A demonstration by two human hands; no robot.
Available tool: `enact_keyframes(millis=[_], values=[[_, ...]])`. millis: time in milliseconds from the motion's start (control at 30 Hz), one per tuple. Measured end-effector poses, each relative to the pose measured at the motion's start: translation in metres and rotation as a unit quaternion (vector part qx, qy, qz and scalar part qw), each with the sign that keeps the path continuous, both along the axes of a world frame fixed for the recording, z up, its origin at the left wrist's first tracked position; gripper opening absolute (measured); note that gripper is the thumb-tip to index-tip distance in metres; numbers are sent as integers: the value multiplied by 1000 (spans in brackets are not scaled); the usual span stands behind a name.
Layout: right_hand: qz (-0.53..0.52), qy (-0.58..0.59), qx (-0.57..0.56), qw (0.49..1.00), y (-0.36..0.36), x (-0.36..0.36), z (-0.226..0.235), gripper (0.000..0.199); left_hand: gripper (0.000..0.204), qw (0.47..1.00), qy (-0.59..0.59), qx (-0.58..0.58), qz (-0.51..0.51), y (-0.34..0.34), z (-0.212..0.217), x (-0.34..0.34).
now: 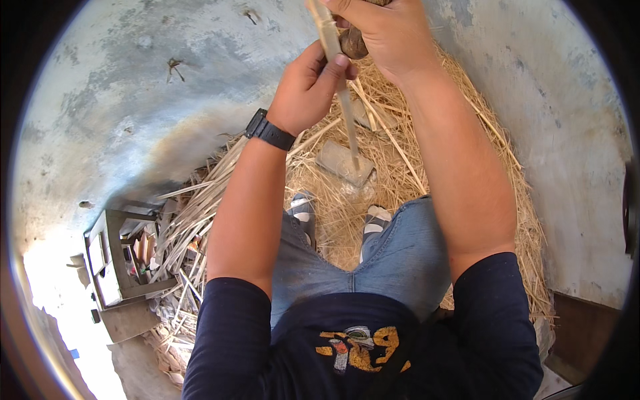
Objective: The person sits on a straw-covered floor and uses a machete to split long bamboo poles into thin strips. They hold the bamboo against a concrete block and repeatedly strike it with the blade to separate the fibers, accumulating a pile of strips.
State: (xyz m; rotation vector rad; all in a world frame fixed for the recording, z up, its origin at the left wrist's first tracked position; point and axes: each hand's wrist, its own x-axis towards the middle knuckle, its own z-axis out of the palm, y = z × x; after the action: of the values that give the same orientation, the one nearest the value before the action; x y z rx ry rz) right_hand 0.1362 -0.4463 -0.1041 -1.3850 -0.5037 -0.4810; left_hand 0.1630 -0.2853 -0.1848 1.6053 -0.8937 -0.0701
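Two hands: both raised in front of the person, close together near the top edge of the view.
Left hand (308,85): clenched around a pale bamboo strip (340,87), thumb pressed against its side; a black wristwatch (269,130) sits on the wrist.
Right hand (381,37): clenched on a dark brown rounded tool handle (353,44), just beside the left hand's thumb and against the strip; what the handle carries is hidden.
Bamboo strip: long and thin, running from the top edge down between the hands, its lower end over a flat grey stone block (345,162) on the floor.
Straw (400,167): a loose yellow layer spread over the floor beneath the hands and around the feet.
Feet: in striped sandals (304,208), planted in the straw just below the block.
Clothing: blue jeans and a dark blue shirt with a printed front.
Cut strips (190,227): a pale heap on the person's left, beside a small grey open box (117,267) holding odds and ends.
Floor (133,100): stained grey concrete.
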Motion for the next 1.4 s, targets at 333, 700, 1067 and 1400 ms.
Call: enact_keyframes(millis=[333,700,1067,1400], values=[[-216,197,-88,952,-14,-1,-81,43,39,982,-37,-47,178,25,-78,24],[-248,431,12,867,59,-37,-180,43,38,955,-70,-67,281,40,-79,29],[-220,550,-99,800,94,-59,-297,54,42,930,-10,-276,244,60,-63,33],[-226,472,-249,815,107,-63,-251,54,36,919,173,-304,181,61,-63,36]])
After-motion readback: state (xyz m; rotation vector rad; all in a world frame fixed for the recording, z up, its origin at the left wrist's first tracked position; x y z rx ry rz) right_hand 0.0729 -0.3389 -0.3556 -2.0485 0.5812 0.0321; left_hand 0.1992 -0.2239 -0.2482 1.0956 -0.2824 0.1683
